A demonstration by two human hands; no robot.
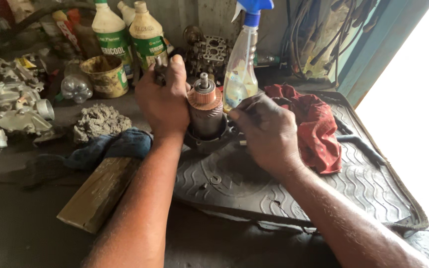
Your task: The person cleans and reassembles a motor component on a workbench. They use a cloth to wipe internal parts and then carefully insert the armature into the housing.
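Grimy and dark, the workbench [21,223] carries a ribbed black rubber mat [323,193] at the right, with a crumpled red rag [319,124] on its far side, a blue cloth [115,145] and a wooden block [98,193] to the left. Upright on the mat's far-left edge stands a motor armature [205,111], a dull brown cylinder with a coppery ridged collar and a steel shaft tip on top. The left hand [164,99] is closed around a small metal tool just left of the armature's top, while the right hand [264,131] curls against the armature's lower right side, fingers bent, their grip hidden.
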